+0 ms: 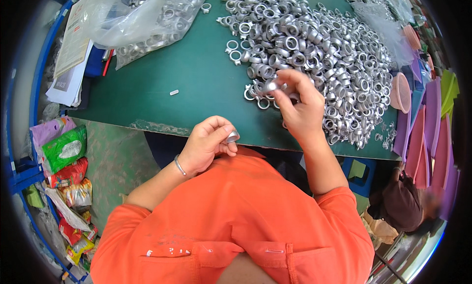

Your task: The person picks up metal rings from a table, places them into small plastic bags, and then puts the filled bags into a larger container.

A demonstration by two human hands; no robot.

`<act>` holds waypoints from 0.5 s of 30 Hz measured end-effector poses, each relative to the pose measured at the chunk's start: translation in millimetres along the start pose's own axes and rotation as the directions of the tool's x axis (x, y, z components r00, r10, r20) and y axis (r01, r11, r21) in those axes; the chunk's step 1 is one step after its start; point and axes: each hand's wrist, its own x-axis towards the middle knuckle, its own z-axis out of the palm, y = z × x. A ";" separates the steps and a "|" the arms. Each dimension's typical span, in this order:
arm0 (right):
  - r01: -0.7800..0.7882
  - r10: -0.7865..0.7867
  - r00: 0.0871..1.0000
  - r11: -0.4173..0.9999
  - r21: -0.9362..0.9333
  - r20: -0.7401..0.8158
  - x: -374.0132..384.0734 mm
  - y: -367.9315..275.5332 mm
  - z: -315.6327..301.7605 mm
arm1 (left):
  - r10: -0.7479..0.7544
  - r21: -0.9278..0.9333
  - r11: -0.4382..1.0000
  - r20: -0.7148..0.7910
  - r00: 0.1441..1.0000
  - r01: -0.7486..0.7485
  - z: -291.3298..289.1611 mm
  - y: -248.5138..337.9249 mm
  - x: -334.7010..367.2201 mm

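Observation:
Between the thumb and fingers of my left hand (209,142) is a small silver metal ring (233,136), held just off the table's near edge. My right hand (301,103) pinches another silver ring (270,85) over the near left side of a large heap of silver metal rings (339,63). That ring is slightly blurred, and my fingers cover part of it. Several loose rings (263,103) lie on the green table (147,95) beneath my right hand. Some rings in the heap have small lugs on their rims.
A clear plastic bag (147,28) of rings lies at the far left, beside papers (73,43). A small pale piece (174,92) rests on the table. At right stand a pink basket (400,92) and purple and pink bins (432,112). Colourful packets (66,149) fill the left shelf.

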 end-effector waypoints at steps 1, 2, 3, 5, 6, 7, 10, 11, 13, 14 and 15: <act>-0.028 0.022 0.999 0.992 0.124 0.049 -4.4 -1.4 1.2 | 0.007 -0.001 1.000 0.006 1.000 -0.007 1.3 1.5 -0.8; -0.054 0.029 0.995 0.961 0.272 0.097 -11.4 6.7 6.5 | 0.016 -0.040 0.999 0.023 1.000 -0.015 2.8 3.3 -0.8; -0.112 0.061 0.987 0.927 0.358 0.150 -17.3 5.2 8.1 | 0.025 -0.080 0.997 0.041 0.999 -0.022 4.5 4.5 0.1; -0.382 0.262 0.919 0.781 0.494 0.296 -29.2 6.7 14.5 | 0.041 -0.113 0.993 0.063 0.997 -0.034 4.3 7.7 1.4; -0.452 0.301 0.890 0.685 0.571 0.343 -30.7 3.2 14.6 | 0.047 -0.112 0.993 0.071 0.996 -0.039 4.3 7.4 2.6; -0.497 0.330 0.867 0.642 0.583 0.374 -32.5 1.3 15.6 | 0.052 -0.110 0.993 0.080 0.995 -0.044 4.7 6.8 2.8; -0.553 0.343 0.831 0.590 0.588 0.438 -35.6 -0.9 17.2 | 0.038 -0.034 0.999 0.041 0.998 -0.037 4.6 6.5 1.1; -0.637 0.355 0.771 0.443 0.631 0.529 -36.0 1.5 16.3 | 0.032 0.000 0.999 0.034 0.999 -0.032 4.2 6.2 0.9; -0.756 0.320 0.643 0.117 0.644 0.696 -37.2 7.7 15.8 | 0.021 -0.003 1.000 0.014 1.000 -0.021 5.5 6.0 0.8; -0.790 0.332 0.596 0.077 0.609 0.731 -39.1 8.8 16.3 | 0.016 -0.004 1.000 0.004 1.000 -0.016 6.1 5.7 0.6; -0.799 0.321 0.581 0.051 0.599 0.748 -40.3 9.4 16.6 | 0.012 -0.003 1.000 -0.002 1.000 -0.012 6.2 5.6 0.4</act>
